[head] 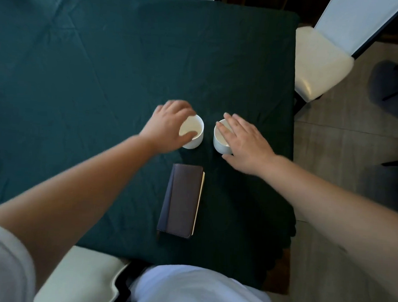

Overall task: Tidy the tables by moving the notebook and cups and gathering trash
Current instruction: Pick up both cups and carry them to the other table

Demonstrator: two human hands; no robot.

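Both white cups stand upright side by side, a small gap between them, on the green cloth of the table [106, 57], toward its right edge and well in from the near edge. Your left hand [166, 127] curls over the left cup [193, 131], thumb on the near rim and fingers over the far rim; it looks like a hold, though not a tight one. Your right hand [243, 141] lies spread and fairly flat over the right cup [219, 142], fingers across its mouth, and you cannot tell yet whether it grips. The cups look like glazed ceramic: stiff, light, smooth and likely slippery, and they would chip if knocked together, so take each by the wall, not the rim, and keep them apart. The dark notebook [182, 200] lies closed just nearer you, close to the near edge, untouched; it looks stiff-covered and easy to pinch by its spine
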